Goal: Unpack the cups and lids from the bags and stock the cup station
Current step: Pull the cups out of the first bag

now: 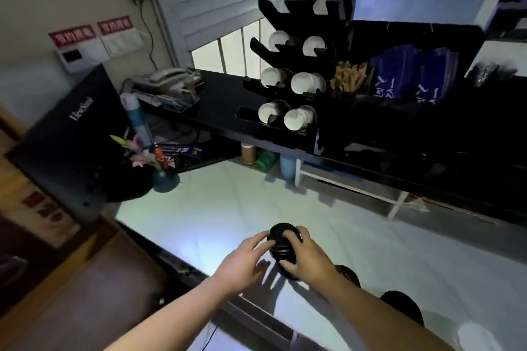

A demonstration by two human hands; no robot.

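I grip the stack of black lids [285, 248] over the white counter [228, 222], left hand [245, 262] curled at 9 o'clock and right hand [306, 258] at 3; the cup rack [299, 65] at 12 o'clock looks cup-stocked, but these lids and the spare lid stacks [346, 275] at 4 o'clock seemingly remain.

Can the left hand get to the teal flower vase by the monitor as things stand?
Probably not yet: the left hand and right hand both hold the stack of black lids. The white counter between it and the teal vase looks bare, so the way seems free once it lets go.
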